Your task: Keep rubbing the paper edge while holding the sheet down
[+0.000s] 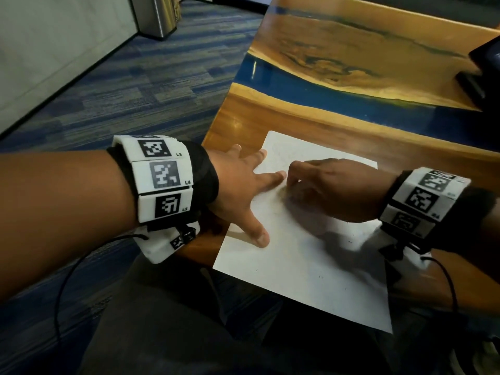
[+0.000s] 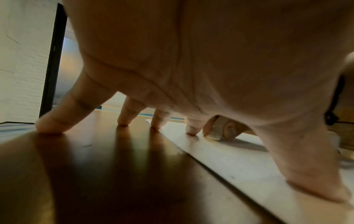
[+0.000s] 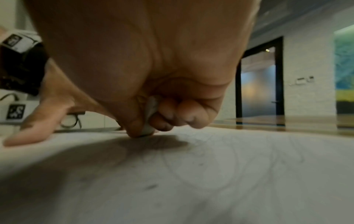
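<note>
A white sheet of paper (image 1: 311, 266) with faint pencil marks lies on the wooden table (image 1: 270, 112), its near corner hanging over the edge. My left hand (image 1: 243, 190) is spread flat. Its thumb (image 2: 306, 174) and index finger press on the paper (image 2: 239, 163), while its outer fingers rest on the bare wood. My right hand (image 1: 324, 185) is curled over the sheet just right of the left index finger. It pinches a small pale eraser (image 3: 150, 119) whose tip touches the paper (image 3: 210, 174).
The table has a blue resin band (image 1: 324, 87) across its top. A dark device (image 1: 484, 63) sits at its far right. A metal bin (image 1: 157, 14) stands on the striped carpet at the back left. Thin cables hang from both wristbands.
</note>
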A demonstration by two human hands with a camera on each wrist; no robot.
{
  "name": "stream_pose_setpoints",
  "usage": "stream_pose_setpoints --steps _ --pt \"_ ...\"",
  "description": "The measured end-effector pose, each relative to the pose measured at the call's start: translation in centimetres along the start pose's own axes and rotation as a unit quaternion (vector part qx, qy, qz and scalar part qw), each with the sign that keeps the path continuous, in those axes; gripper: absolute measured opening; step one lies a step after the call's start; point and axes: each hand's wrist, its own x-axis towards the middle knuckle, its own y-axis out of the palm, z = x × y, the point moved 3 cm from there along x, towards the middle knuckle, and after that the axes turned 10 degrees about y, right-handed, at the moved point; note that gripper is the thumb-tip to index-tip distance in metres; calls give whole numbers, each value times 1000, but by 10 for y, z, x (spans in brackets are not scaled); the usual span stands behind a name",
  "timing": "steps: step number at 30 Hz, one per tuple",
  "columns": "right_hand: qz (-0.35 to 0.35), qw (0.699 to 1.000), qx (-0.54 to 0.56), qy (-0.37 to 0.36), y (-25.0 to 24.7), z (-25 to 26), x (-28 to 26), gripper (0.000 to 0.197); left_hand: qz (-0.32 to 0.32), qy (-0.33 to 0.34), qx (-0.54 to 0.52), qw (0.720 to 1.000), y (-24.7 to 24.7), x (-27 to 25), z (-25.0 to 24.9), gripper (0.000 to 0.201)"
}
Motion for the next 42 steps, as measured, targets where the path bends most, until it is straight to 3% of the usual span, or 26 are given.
stream_pose_setpoints --steps 12,17,22,26,30,32,35,39,42 --pt "-47 998 -30 -11 2 13 -3 30 -11 17 -11 1000 -4 1 -4 129" --pt "9 990 -13 -139 14 50 -23 25 -11 21 -10 1000 -3 2 -3 131" --pt "-39 999 -2 -28 1 13 -4 23 -12 16 11 1000 -2 2 -3 132" --pt "19 991 40 -129 20 45 -20 21 -11 16 14 1000 -3 2 -3 132" --pt "-28 999 2 -40 -1 9 -5 24 -4 15 13 1000 -2 2 -3 131" --pt "-27 998 1 -59 2 14 -10 22 0 16 12 1000 -2 3 -3 128" --pt "21 988 12 -150 17 39 -23 18 6 17 12 1000 -3 3 -3 128" --pt "-20 998 13 -59 1 12 -6 26 10 15 19 1000 -4 2 -5 127" --pt "-6 992 17 -126 14 33 -17 24 12 16 24 1000 -6 2 -4 127"
